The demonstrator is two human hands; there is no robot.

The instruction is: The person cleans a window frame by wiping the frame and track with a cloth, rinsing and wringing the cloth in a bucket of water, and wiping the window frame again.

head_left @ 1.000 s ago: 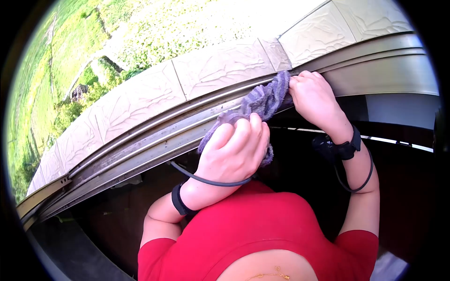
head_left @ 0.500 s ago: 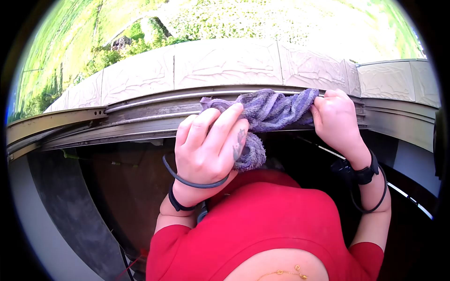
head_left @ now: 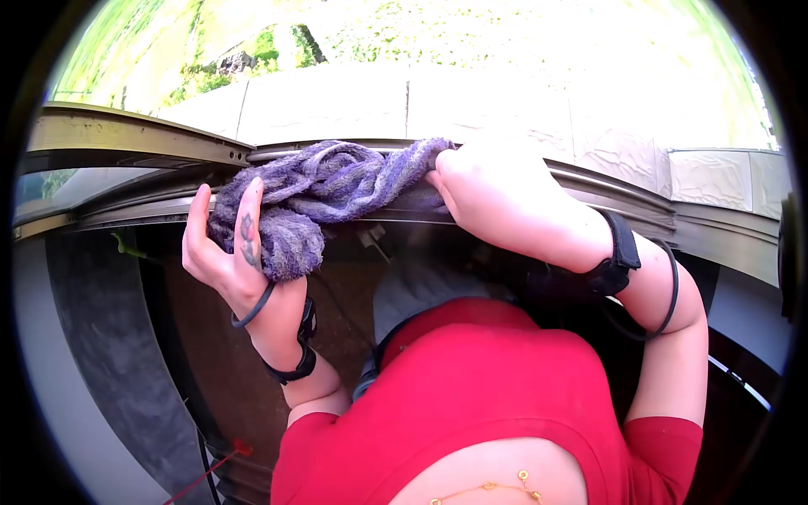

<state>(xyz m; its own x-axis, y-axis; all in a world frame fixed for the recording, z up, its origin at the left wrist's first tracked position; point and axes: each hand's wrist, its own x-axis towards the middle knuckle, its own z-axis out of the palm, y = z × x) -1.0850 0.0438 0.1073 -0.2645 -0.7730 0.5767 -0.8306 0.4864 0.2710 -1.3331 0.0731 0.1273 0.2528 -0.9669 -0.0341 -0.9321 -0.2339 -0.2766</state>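
Observation:
A purple-grey towel [head_left: 345, 181], twisted and bunched, lies along the metal window track [head_left: 589, 189]. My right hand [head_left: 488, 185] is closed on its right end, fingers mostly hidden behind the back of the hand. At the other end, my left hand [head_left: 231, 252] grips the towel's bunched part, with a loose end hanging over the thumb side. Two of its fingers show pointing up, a little apart; the thumb is covered by the towel.
A metal-framed sliding window sash [head_left: 135, 139] stands at the left of the track. Beyond is a pale textured outer ledge [head_left: 623, 156] with bright greenery outside. A dark grey wall strip [head_left: 109, 337] runs down the left, and a red cord [head_left: 206, 473] lies low at the left.
Both hands and the towel have moved left along the track toward the sash. The towel is less tightly twisted, and my right arm reaches further across.

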